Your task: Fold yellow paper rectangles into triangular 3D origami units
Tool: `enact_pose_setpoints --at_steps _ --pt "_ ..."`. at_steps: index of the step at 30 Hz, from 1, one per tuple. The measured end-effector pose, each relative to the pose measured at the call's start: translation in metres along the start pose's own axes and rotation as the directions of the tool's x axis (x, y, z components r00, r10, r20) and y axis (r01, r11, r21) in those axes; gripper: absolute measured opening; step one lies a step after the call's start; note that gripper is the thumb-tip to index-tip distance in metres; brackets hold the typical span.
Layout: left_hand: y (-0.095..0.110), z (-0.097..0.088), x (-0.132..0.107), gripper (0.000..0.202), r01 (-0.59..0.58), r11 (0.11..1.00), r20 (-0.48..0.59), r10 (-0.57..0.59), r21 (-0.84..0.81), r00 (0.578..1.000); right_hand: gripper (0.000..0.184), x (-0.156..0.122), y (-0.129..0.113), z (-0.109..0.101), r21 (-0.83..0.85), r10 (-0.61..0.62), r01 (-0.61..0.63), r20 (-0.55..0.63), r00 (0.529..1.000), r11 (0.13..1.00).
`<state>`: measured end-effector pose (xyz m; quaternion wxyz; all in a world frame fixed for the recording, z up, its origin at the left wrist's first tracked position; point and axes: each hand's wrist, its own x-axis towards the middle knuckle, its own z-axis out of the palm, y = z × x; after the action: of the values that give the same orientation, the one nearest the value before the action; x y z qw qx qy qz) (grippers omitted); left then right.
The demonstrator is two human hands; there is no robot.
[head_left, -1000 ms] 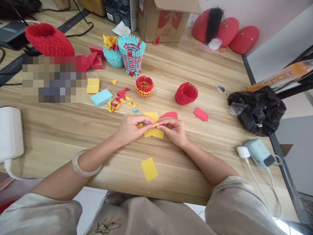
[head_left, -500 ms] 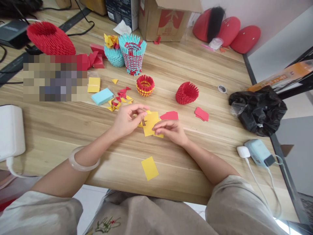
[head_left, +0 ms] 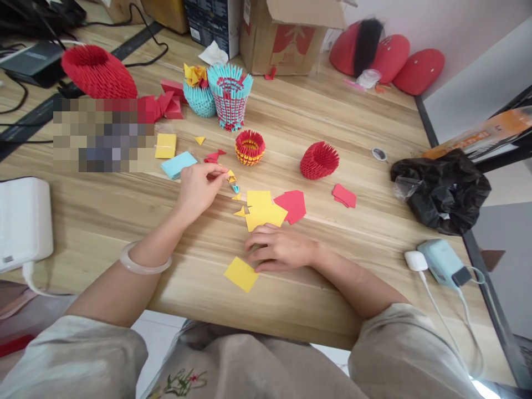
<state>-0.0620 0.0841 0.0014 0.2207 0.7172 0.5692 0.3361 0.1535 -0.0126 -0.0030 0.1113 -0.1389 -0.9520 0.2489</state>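
Observation:
My left hand has thumb and forefinger pinched at a small folded yellow paper piece. Just below it lie a small blue-and-white piece and more folded yellow triangles. My right hand rests low over the table with its fingers apart. Its fingertips are at the edge of a single yellow paper rectangle; whether they touch it I cannot tell. Beyond that hand lie overlapping yellow paper rectangles and a fanned stack of red paper.
Behind stand a red-and-yellow paper bowl, a red paper bowl and a blue-and-red paper vase. A blue paper stack lies left, near a yellow pack. A black plastic bag and charger are right.
My left hand has moved left and away from the yellow sheets to the folded pieces. My right hand has come nearer me, and the single yellow rectangle has turned and shifted left.

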Motion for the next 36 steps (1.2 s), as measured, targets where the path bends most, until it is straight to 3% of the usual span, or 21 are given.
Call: enact_pose_setpoints --at_steps 5,9,12,14,15,16,17,19,20,22,25,28,33,36 --pt "0.002 0.001 -0.002 0.02 -0.083 0.991 0.039 0.08 0.104 0.996 0.058 0.004 -0.01 0.008 -0.058 -0.039 0.039 0.006 0.999 0.998" --pt "0.001 0.004 -0.004 0.019 -0.184 0.975 0.092 0.173 0.126 0.981 0.04 0.004 -0.012 0.015 -0.108 0.008 -0.003 0.044 0.999 0.994" --pt "-0.004 0.007 -0.005 0.019 -0.228 0.957 0.113 0.21 0.181 0.971 0.029 0.003 -0.012 0.017 0.014 0.013 -0.013 -0.012 1.0 1.0" --pt "-0.006 0.007 -0.005 0.017 -0.238 0.946 0.128 0.214 0.221 0.968 0.025 0.003 -0.009 0.018 0.236 0.087 -0.045 -0.17 0.982 0.971" --pt "-0.007 0.007 -0.005 0.017 -0.241 0.943 0.135 0.214 0.232 0.968 0.024 0.003 -0.008 0.019 0.387 0.192 -0.074 -0.276 0.942 0.919" --pt "-0.007 0.007 -0.005 0.016 -0.242 0.942 0.137 0.215 0.232 0.967 0.022 0.003 -0.005 0.019 0.544 0.333 -0.088 -0.37 0.867 0.834" --pt "-0.005 0.006 -0.005 0.016 -0.245 0.944 0.13 0.221 0.22 0.967 0.021 0.003 -0.002 0.02 0.691 0.487 -0.074 -0.426 0.763 0.72" --pt "0.002 0.005 -0.008 0.015 -0.254 0.956 0.082 0.244 0.149 0.966 0.018 0.004 0.004 0.019 0.879 0.719 0.039 -0.413 0.559 0.475" --pt "0.008 0.004 -0.011 0.015 -0.256 0.963 0.055 0.252 0.084 0.966 0.019 0.004 0.007 0.018 0.923 0.779 0.11 -0.371 0.506 0.368" --pt "0.021 0.004 -0.018 0.017 -0.226 0.968 0.047 0.232 -0.106 0.972 0.022 0.005 0.011 0.016 0.96 0.831 0.19 -0.273 0.485 0.204" --pt "0.037 0.008 -0.03 0.023 -0.037 0.89 0.25 0.168 -0.454 0.954 0.025 0.008 0.01 0.013 0.976 0.833 0.198 -0.185 0.521 0.092" --pt "0.042 0.013 -0.038 0.024 0.133 0.795 0.362 0.116 -0.592 0.925 0.027 0.009 0.008 0.013 0.976 0.818 0.195 -0.192 0.542 0.1" --pt "0.038 0.017 -0.04 0.017 0.119 0.827 0.317 0.074 -0.55 0.946 0.04 0.005 0.01 0.014 0.935 0.839 0.191 -0.351 0.416 0.297" --pt "0.038 0.015 -0.04 0.017 0.092 0.843 0.309 0.09 -0.529 0.947 0.029 0.003 0.011 0.014 0.921 0.846 0.088 -0.383 0.37 0.379"
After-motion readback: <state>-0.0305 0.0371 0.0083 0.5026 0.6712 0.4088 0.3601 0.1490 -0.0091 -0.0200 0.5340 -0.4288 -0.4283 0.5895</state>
